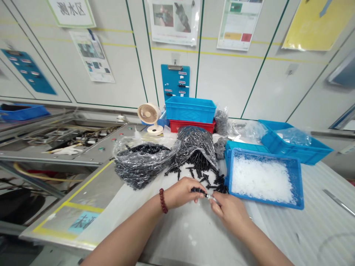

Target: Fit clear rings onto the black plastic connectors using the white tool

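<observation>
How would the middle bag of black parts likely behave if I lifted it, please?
The bag would probably sag, its plastic looking thin and creased. Packed with black parts, it may feel heavy. More would likely spill: its mouth is open, with some loose in front.

A pale grey panelled wall (227,85), divided by dark green lines (199,48) and crossed by thin yellow stripes (233,54), fills the background. On it hang a white sign (72,9) with Chinese characters, a photo poster (174,35), two printed sheets (93,55), a yellow sheet (316,26) and two blue clipboards (168,77). A metal workbench (105,149) stands at left; nearer, a worktable (100,184) is partly covered with white sheeting (324,221). The light is bright.
</observation>
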Motion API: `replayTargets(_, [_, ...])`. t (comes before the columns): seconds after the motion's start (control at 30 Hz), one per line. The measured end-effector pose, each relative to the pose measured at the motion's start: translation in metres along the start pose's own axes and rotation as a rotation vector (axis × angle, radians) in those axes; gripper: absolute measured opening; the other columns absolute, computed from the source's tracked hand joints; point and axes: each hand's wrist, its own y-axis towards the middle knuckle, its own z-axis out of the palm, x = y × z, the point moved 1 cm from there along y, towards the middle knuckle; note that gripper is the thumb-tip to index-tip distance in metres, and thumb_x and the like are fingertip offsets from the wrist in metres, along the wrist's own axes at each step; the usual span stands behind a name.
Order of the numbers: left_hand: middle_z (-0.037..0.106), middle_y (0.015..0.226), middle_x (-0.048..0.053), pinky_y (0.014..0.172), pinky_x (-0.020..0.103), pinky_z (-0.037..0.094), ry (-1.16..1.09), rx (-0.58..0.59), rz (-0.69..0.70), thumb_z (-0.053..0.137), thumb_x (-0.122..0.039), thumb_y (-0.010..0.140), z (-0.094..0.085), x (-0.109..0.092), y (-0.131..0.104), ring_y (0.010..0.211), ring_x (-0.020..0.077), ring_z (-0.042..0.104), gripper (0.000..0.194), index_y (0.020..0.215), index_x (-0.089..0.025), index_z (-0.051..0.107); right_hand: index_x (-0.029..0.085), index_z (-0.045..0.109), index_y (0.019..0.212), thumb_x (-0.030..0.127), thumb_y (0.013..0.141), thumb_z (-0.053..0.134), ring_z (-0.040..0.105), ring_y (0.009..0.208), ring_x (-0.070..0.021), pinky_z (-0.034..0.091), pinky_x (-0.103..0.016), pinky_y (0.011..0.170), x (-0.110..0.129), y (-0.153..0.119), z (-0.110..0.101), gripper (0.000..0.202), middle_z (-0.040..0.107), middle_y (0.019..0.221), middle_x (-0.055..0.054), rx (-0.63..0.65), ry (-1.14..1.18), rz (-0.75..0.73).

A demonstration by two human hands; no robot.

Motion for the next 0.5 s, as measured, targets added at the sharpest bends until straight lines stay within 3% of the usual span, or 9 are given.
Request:
replayTargets(0.33, [0.063, 0.063, 0.002, 0.059, 0.017, 0.045, -0.026, -0.016, -0.022, 0.059, -0.016, 0.076, 0.0032, -0.0028, 0.0005, 0.055, 0.0096, 0.057, 0.015, 0.086, -0.014, 0.070, 0.021, 0.059, 0.067, 0.039, 0.087, 0.042, 0.054, 0.052, -0.0126, 0.014, -0.025, 0.047, 0.0004, 0.0005, 0.0025, 0.032, 0.064, 0.061, -0.002, -0.049, -0.114, 0.095])
replayTargets(0.5, [0.062, 0.065, 0.002, 0.056, 0.018, 0.045, -0.105, -0.006, -0.069, 0.060, -0.021, 0.075, 0.0003, 0.0020, 0.0015, 0.054, 0.0098, 0.056, 0.018, 0.087, -0.014, 0.070, 0.021, 0.058, 0.067, 0.035, 0.086, 0.042, 0.055, 0.054, -0.0137, 0.013, -0.026, 0.047, -0.0013, 0.0000, 0.0029, 0.029, 0.065, 0.063, -0.002, -0.052, -0.104, 0.129])
